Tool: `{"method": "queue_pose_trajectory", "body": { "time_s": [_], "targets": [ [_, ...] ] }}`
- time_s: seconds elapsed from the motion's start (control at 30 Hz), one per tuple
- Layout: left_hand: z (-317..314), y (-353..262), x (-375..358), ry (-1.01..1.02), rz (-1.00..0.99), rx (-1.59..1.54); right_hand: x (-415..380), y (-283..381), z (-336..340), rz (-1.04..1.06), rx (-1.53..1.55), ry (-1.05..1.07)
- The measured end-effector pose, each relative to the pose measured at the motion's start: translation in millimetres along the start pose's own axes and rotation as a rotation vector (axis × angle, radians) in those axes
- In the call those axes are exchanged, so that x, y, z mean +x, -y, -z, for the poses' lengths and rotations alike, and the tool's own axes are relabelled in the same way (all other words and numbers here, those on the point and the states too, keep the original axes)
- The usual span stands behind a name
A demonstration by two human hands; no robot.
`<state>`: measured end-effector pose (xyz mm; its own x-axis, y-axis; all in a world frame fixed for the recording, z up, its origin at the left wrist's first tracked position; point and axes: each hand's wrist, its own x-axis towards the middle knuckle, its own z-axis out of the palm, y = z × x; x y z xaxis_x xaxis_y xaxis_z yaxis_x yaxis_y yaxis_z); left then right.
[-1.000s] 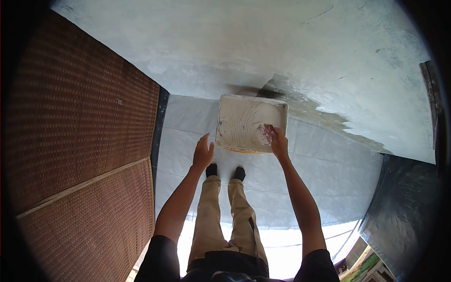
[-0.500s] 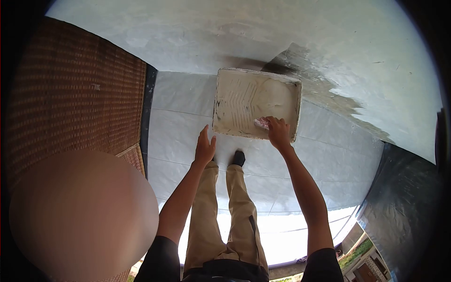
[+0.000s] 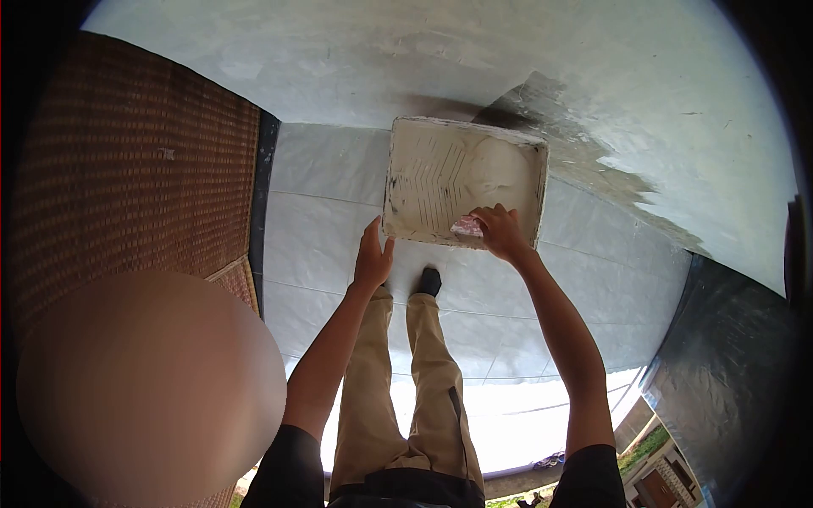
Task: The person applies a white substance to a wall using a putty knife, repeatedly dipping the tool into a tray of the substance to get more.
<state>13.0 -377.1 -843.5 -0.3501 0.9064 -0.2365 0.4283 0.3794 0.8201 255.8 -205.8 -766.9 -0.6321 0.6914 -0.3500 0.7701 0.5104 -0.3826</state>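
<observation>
A paint tray [image 3: 434, 140] with ribbed chevron lines and creamy off-white paint lies in front of me, its rim smeared with paint. Over its near edge, my right hand [image 3: 506, 234] is closed on a small pink-and-white patterned piece [image 3: 466, 226]; what it is made of I cannot tell. The piece overlaps the tray's near right part. Just off the tray's near left corner is my left hand [image 3: 373, 260], holding nothing, with thumb and fingers apart.
Behind the tray rises a pale wall [image 3: 356, 63] with a bare grey patch [image 3: 563, 135]. Grey sheeting [image 3: 322, 233] covers the floor under my feet. A brown woven panel [image 3: 161, 144] stands left, a dark plastic sheet [image 3: 720, 364] right. A blurred round shape [image 3: 152, 389] fills the lower left.
My right hand has shifted slightly left and away from me, with more of the pink piece showing. My left hand has moved slightly forward, closer to the tray's corner.
</observation>
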Motion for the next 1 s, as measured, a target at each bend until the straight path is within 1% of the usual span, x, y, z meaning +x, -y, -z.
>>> {"method": "queue_pose_trajectory", "body": {
  "time_s": [0.17, 0.4, 0.47, 0.6, 0.67, 0.8, 0.9, 0.97, 1.0],
  "targets": [
    [0.1, -3.2, 1.4, 0.001, 0.004, -0.008, 3.6, -3.3, 2.8, 0.003, -0.007, 0.047],
    [-0.9, -5.2, -3.0, 0.013, 0.021, -0.019, 11.2, 0.7, -1.3, -0.012, 0.006, 0.045],
    [-2.3, -1.1, -5.8, 0.01, 0.027, -0.017, 13.8, 1.9, -2.1, -0.008, 0.053, 0.036],
    [0.1, 2.6, -12.5, 0.009, 0.042, -0.021, 19.9, -0.1, -1.4, -0.015, 0.009, 0.054],
    [1.6, 3.3, -17.1, 0.013, 0.053, -0.019, 22.3, 1.5, 4.1, -0.067, -0.019, 0.127],
    [1.9, 10.7, -34.7, 0.018, 0.084, -0.021, 25.9, -12.0, -0.2, -0.008, -0.067, 0.117],
    [0.7, 17.9, -49.8, 0.024, 0.122, -0.031, 30.8, -16.1, 3.7, -0.015, -0.074, 0.16],
    [0.1, 23.5, -55.1, 0.023, 0.138, -0.038, 33.6, -15.3, 13.2, -0.048, -0.091, 0.24],
    [1.9, 24.0, -56.3, 0.023, 0.14, -0.041, 34.9, -17.3, 14.2, -0.048, -0.094, 0.237]
  ]
}}
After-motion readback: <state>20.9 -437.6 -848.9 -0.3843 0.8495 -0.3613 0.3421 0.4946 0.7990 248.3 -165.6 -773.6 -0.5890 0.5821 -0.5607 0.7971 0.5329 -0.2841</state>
